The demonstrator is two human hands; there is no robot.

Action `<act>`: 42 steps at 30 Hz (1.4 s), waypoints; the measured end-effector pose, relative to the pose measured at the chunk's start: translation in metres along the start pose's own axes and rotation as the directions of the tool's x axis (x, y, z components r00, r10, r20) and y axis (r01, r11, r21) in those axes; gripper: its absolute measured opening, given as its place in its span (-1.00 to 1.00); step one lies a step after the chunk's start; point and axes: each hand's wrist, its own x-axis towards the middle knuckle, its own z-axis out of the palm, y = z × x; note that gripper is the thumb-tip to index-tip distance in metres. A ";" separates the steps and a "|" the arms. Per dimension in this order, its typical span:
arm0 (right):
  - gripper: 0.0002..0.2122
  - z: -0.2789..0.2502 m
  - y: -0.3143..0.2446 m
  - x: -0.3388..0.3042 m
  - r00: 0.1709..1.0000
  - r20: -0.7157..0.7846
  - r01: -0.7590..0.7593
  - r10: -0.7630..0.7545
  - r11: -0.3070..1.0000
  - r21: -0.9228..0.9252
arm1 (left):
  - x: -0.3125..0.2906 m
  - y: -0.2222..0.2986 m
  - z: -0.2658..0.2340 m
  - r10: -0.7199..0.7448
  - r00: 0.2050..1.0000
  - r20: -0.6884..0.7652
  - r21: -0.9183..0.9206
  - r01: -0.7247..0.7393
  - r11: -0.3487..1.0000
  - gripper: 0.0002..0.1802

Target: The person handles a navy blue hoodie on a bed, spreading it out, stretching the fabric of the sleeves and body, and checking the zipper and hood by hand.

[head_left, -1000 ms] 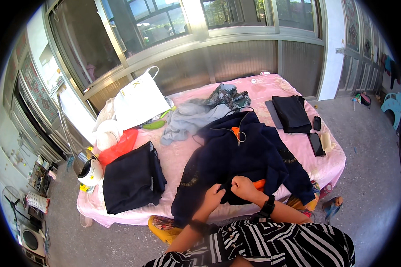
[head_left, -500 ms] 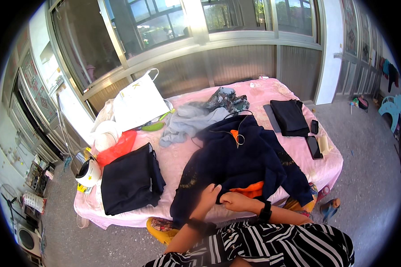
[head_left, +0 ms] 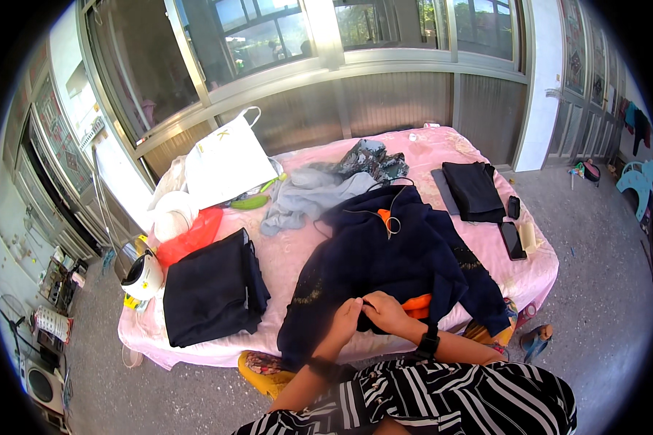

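Two bare hands meet at the near edge of a table [head_left: 279, 279] draped in pink patterned cloth. The left hand [head_left: 347, 319] and right hand [head_left: 387, 312] are both curled into narrow pinches, fingertips nearly together on a dark edge of a navy garment [head_left: 392, 254]. A black watch [head_left: 428, 341] circles the right wrist. The garment spreads from the near edge to beyond the table's middle; an orange patch [head_left: 416, 306] shows just beside the right hand, and a loose dark cord lies at its far end.

To its left, near the table's near left corner, lies folded dark cloth [head_left: 214, 290]. Behind that, along the left edge, come a white helmet-like object [head_left: 145, 275], a red bag [head_left: 196, 239] and a large white bag [head_left: 228, 167]. Rumpled grey cloth [head_left: 312, 196] and camouflage cloth [head_left: 374, 159] lie just beyond the garment, toward the far edge. By the right edge are folded black cloth [head_left: 475, 192] and a phone [head_left: 513, 241].

Outward, the floor [head_left: 595, 268] is speckled grey. Windows [head_left: 261, 36] above metal panels stand behind the far edge, a blue plastic chair [head_left: 638, 187] well apart to the right.
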 end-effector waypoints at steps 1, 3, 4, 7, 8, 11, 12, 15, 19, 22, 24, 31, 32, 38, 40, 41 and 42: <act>-0.83 0.000 0.000 0.001 1.000 -0.017 0.005 -0.005 1.000 0.003 | 0.000 -0.001 -0.001 0.003 1.000 -0.003 0.008 -0.003 1.000 -0.73; -0.83 -0.001 -0.005 0.002 0.996 -0.004 -0.090 0.090 0.993 0.071 | -0.002 0.003 -0.001 0.011 1.000 -0.009 -0.040 -0.011 0.999 -0.75; -0.83 -0.002 -0.007 0.003 0.991 0.005 -0.137 0.137 0.985 0.104 | -0.002 0.005 -0.001 0.015 1.000 -0.012 -0.065 -0.016 0.998 -0.76; -0.82 -0.006 -0.007 0.002 0.984 -0.006 -0.175 0.177 0.979 0.106 | -0.001 0.008 0.000 -0.125 0.988 -0.089 -0.143 0.112 0.983 -0.78; -0.82 -0.006 -0.005 0.001 0.983 0.016 -0.185 0.185 0.977 0.110 | -0.002 0.010 0.000 -0.101 0.988 -0.117 -0.108 0.089 0.990 -0.80; -0.77 -0.002 0.007 0.001 0.932 0.194 -0.356 0.306 0.874 0.330 | -0.002 0.015 -0.001 0.017 0.984 -0.175 0.029 -0.012 1.000 -0.82; -0.74 -0.001 0.012 0.002 0.863 0.345 -0.502 0.369 0.706 0.499 | -0.003 0.013 -0.002 0.084 0.981 -0.176 0.092 -0.069 0.993 -0.83; -0.64 -0.005 0.011 0.001 0.674 0.589 -0.735 0.447 0.327 0.594 | -0.006 0.025 0.004 0.147 0.985 -0.094 0.201 -0.126 0.972 -0.85; -0.65 0.001 0.022 0.000 0.625 0.704 -0.769 0.336 0.107 0.631 | -0.008 0.037 0.005 0.335 0.941 0.052 0.412 -0.326 0.851 -0.88; -0.71 0.004 0.020 -0.003 0.599 0.747 -0.774 0.291 -0.032 0.633 | -0.006 0.042 0.005 0.415 0.895 0.165 0.504 -0.438 0.744 -0.88; -0.75 0.002 0.007 -0.003 0.582 0.729 -0.748 0.361 -0.114 0.654 | -0.003 0.050 0.006 0.419 0.881 0.220 0.528 -0.469 0.708 -0.84; -0.85 0.015 0.009 -0.012 0.652 0.585 -0.635 0.483 -0.073 0.769 | -0.015 0.041 0.003 0.420 0.894 0.154 0.539 -0.433 0.722 -0.76; -0.84 0.013 0.011 -0.008 0.642 0.587 -0.635 0.494 -0.088 0.768 | -0.012 0.038 0.000 0.408 0.910 0.067 0.524 -0.381 0.762 -0.75; -0.90 -0.002 0.011 -0.012 0.772 0.548 -0.512 0.321 -0.197 0.836 | -0.013 0.048 -0.016 0.179 0.983 -0.048 0.401 -0.145 0.904 -0.80; -0.92 -0.007 0.008 -0.012 0.755 0.538 -0.528 0.376 -0.139 0.838 | -0.010 0.047 -0.013 0.165 0.986 -0.009 0.362 -0.150 0.920 -0.85; -0.93 -0.009 0.005 -0.011 0.748 0.538 -0.540 0.389 -0.115 0.834 | -0.012 0.050 -0.013 0.158 0.987 0.000 0.353 -0.148 0.924 -0.87; -0.93 -0.010 0.003 -0.010 0.766 0.522 -0.534 0.375 -0.081 0.841 | -0.013 0.054 -0.011 0.169 0.986 0.008 0.380 -0.159 0.911 -0.88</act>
